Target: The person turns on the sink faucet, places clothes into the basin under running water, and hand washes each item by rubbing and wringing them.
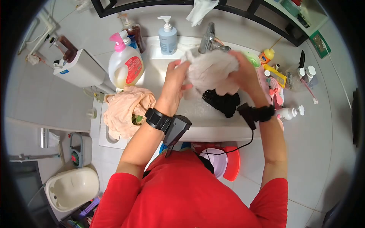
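Note:
A bunched white cloth (213, 70) is held up over the sink (194, 121), just in front of the faucet (208, 38). My left hand (176, 78) grips its left side, with the fingers bent round the edge. On the right side my right hand (245, 74) holds the same cloth; motion blurs its fingers somewhat. Below the cloth, a wet-looking black cloth (224, 102) lies in the basin. A peach-coloured garment (127, 110) is heaped on the ledge left of the sink, near my left forearm.
A pink-topped detergent jug (125, 64) and a blue pump bottle (167, 38) stand along the sink's back left. Toiletries, including a yellow tube (275, 76) and a white pump bottle (289, 113), crowd the right. A black-framed shelf (152, 7) crosses above. Basins (215, 163) sit below.

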Demonstrator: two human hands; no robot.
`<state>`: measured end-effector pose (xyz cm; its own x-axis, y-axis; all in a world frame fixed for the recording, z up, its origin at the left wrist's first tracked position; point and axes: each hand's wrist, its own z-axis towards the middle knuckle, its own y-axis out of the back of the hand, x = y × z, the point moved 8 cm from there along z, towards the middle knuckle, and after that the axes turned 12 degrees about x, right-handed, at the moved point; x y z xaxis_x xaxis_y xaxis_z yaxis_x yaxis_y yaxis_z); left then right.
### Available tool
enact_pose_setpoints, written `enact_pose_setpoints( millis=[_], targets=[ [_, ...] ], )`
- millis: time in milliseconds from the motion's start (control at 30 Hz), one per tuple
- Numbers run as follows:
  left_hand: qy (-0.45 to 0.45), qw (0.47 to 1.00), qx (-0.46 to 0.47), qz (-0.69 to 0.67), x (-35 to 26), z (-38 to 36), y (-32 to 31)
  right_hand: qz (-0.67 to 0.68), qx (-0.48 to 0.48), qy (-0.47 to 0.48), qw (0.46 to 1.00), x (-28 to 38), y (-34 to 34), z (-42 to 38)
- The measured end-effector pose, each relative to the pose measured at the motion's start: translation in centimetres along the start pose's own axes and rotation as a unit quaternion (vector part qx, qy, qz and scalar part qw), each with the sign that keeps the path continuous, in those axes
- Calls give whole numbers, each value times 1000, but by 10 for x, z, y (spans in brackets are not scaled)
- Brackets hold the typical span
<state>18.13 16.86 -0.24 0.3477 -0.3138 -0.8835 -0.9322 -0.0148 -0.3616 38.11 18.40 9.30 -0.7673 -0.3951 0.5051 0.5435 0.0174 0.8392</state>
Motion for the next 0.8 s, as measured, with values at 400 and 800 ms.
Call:
enact_pose_setpoints(
  millis=[400,800],
  targets=[
    [199,972,-9,-124,123,12,42,96,95,-58,989,-38,-87,8],
    [78,880,45,-467,108,65,14,403,-113,-52,907,-27,23,-21]
  ],
)
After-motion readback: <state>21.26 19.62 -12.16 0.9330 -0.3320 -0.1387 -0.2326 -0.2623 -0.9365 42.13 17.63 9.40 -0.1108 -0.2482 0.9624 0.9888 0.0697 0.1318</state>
